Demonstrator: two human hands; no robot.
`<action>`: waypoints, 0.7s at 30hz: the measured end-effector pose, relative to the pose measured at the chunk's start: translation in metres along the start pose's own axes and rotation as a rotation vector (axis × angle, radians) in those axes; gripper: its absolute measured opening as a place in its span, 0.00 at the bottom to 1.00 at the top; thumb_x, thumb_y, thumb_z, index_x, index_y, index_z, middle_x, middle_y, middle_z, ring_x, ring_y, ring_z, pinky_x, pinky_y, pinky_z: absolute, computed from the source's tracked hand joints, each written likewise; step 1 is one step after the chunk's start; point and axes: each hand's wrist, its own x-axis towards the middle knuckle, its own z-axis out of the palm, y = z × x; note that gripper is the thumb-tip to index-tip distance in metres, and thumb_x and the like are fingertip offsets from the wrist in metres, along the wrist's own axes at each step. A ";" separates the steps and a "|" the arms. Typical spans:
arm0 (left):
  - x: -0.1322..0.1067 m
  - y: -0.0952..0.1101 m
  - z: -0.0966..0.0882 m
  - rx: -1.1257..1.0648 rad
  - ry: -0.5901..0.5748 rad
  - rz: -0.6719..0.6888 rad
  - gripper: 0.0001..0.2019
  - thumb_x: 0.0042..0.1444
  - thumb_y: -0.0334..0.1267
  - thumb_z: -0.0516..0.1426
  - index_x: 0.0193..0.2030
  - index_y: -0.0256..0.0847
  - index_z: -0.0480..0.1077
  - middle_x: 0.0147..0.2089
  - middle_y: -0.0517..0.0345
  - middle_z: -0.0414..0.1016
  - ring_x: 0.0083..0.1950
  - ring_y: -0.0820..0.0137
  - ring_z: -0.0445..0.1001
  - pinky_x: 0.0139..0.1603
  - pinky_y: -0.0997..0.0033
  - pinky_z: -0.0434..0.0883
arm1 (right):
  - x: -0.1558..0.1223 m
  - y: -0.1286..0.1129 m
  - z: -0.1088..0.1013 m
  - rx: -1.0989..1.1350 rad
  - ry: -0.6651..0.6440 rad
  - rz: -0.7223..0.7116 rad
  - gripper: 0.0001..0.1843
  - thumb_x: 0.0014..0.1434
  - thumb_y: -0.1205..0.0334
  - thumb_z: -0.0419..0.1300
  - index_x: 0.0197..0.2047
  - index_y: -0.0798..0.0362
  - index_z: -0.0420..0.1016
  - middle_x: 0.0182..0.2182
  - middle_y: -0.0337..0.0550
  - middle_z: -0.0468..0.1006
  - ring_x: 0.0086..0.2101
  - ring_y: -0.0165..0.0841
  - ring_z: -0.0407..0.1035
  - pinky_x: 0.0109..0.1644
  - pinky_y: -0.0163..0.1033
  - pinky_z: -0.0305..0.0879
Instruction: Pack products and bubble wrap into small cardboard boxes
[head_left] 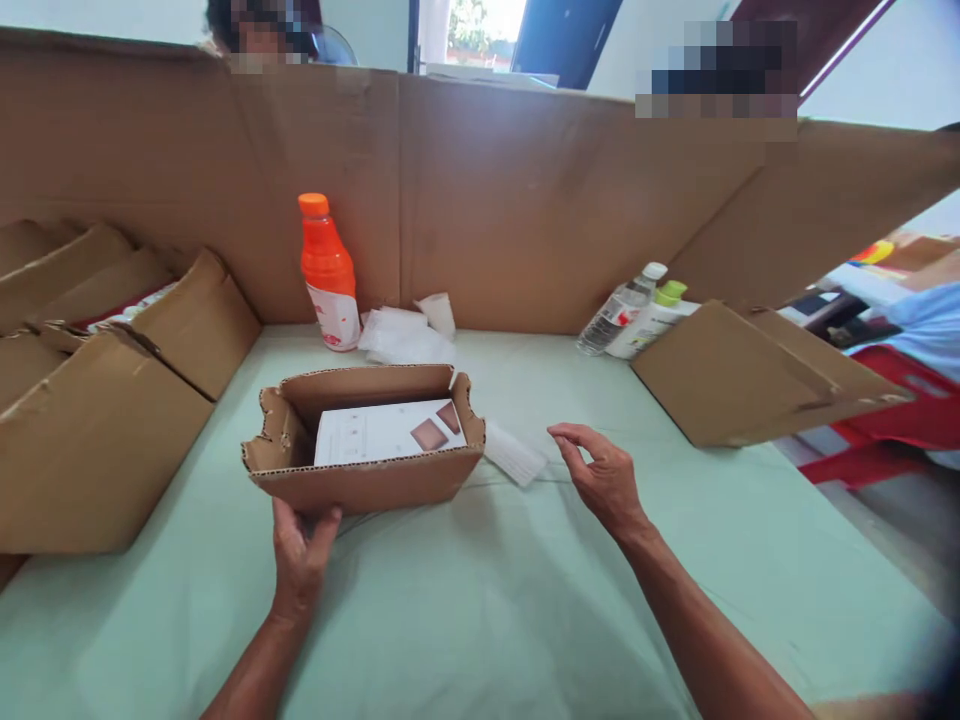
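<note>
An open-topped cardboard box (367, 489) with notched end flaps is tilted over the green cloth. My left hand (296, 555) grips it at the lower left, with the thumb on the near side and the other fingers partly hidden under it. Inside the box lies a white carton (375, 432) printed with brown squares. To the right, my right hand (600, 475) is raised over the cloth, thumb and fingertips drawn together with nothing visible between them. Between this hand and the box lies a white translucent packing strip (517, 455), apart from the fingers.
An orange bottle (328, 275) and crumpled white wrapping (405, 335) stand at the back. Further right are a clear bottle (619, 315) and a white green-capped bottle (652, 318). Cardboard boxes (97, 450) fill the left; another box (720, 375) sits right. A cardboard wall (510, 210) closes the far side.
</note>
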 end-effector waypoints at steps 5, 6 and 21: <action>0.000 0.000 0.002 -0.028 -0.005 0.012 0.36 0.49 0.49 0.66 0.63 0.40 0.61 0.53 0.49 0.73 0.54 0.57 0.72 0.63 0.53 0.66 | -0.008 -0.007 -0.007 0.092 -0.056 -0.062 0.13 0.63 0.54 0.60 0.47 0.49 0.78 0.47 0.48 0.83 0.49 0.43 0.77 0.54 0.51 0.73; 0.000 0.000 0.002 -0.024 -0.005 0.021 0.36 0.50 0.48 0.66 0.63 0.40 0.61 0.53 0.49 0.72 0.55 0.57 0.72 0.63 0.53 0.65 | -0.009 -0.009 -0.006 0.100 -0.050 -0.081 0.13 0.63 0.54 0.61 0.47 0.49 0.78 0.48 0.49 0.82 0.50 0.43 0.76 0.55 0.52 0.73; 0.002 0.019 0.008 0.025 -0.072 0.004 0.32 0.53 0.47 0.63 0.62 0.39 0.62 0.57 0.46 0.72 0.60 0.55 0.71 0.63 0.56 0.66 | -0.015 -0.091 0.053 0.165 -0.330 -0.219 0.31 0.60 0.46 0.61 0.62 0.51 0.66 0.50 0.54 0.78 0.48 0.50 0.72 0.51 0.54 0.66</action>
